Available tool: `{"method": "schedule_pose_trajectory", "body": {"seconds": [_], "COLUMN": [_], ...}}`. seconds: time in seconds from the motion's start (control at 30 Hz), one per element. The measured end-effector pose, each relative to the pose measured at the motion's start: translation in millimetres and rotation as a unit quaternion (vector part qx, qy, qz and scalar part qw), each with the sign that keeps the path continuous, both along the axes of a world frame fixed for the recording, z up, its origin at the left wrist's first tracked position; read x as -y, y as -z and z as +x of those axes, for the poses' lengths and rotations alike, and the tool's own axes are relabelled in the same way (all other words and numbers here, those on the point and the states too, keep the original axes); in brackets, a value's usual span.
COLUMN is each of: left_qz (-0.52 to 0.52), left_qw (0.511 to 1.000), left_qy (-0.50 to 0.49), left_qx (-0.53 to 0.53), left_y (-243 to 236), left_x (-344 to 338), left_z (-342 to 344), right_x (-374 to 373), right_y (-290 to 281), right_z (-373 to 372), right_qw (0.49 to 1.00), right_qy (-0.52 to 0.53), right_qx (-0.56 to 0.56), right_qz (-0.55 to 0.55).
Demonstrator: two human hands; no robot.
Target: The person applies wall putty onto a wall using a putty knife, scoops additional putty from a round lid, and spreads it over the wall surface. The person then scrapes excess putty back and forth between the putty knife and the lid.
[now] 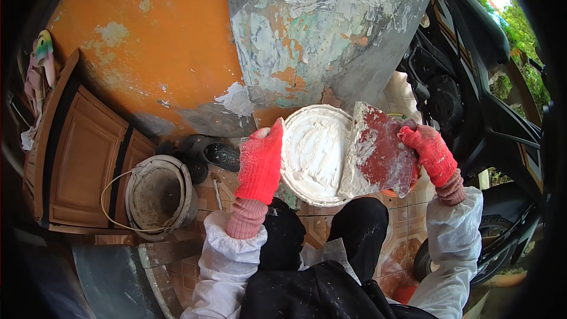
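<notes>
Against the peeling orange wall [159, 35] patched with grey filler, your left hand [260, 162] clamps its fingers over the left rim of the round white putty pan [313, 153], steadying it while your right hand [428, 150] grips the wide scraper [378, 153], blade laid across the pan's right edge.

Rough knitted cloth gloves [260, 162], a putty-smeared metal blade [381, 153], wet glossy putty [313, 153], a flaking matt wall [177, 41].

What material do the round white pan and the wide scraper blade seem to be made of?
Round pan: cannot tell under the coat of wet white putty; ridged smears cover it. Scraper blade: probably thin metal, flat and stiff, its reddish face partly caked with putty. The left hand and right hand wear red knitted gloves.
</notes>
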State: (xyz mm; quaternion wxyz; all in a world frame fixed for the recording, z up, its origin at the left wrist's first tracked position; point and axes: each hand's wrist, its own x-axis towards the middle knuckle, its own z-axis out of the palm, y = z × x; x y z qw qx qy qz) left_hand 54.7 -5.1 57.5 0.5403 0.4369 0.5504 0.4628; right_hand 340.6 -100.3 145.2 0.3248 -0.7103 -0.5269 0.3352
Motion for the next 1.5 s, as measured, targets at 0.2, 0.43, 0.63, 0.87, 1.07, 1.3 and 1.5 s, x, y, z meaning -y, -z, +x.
{"method": "schedule_pose_trajectory", "body": {"seconds": [0.2, 0.43, 0.63, 0.87, 1.07, 1.3, 1.5], "left_qz": [0.046, 0.05, 0.064, 0.05, 0.051, 0.042, 0.031], "left_qw": [0.998, 0.995, 0.995, 0.995, 0.995, 0.99, 0.994], "left_qy": [-0.039, -0.057, -0.07, -0.03, -0.01, -0.009, -0.008], "left_qx": [-0.006, -0.062, -0.037, -0.082, -0.087, -0.135, -0.101], "left_y": [3, -5, -7, -10, -20, -5, -12], "left_x": [5, 10, 13, 16, 21, 17, 22], "left_z": [6, 6, 9, 12, 10, 13, 12], "right_x": [20, 9, 15, 4, 3, 3, 5], "right_y": [23, 29, 33, 60, 57, 68, 78], "right_z": [-39, -15, -6, -4, -18, -45, -59], "right_qw": [0.984, 0.972, 0.977, 0.947, 0.985, 0.971, 0.958], "right_qy": [0.082, 0.092, 0.137, -0.098, -0.052, 0.077, 0.171], "right_qx": [-0.158, -0.202, -0.151, 0.153, 0.036, -0.191, -0.216], "right_qz": [0.024, 0.075, 0.058, 0.266, 0.161, 0.124, 0.084]}}
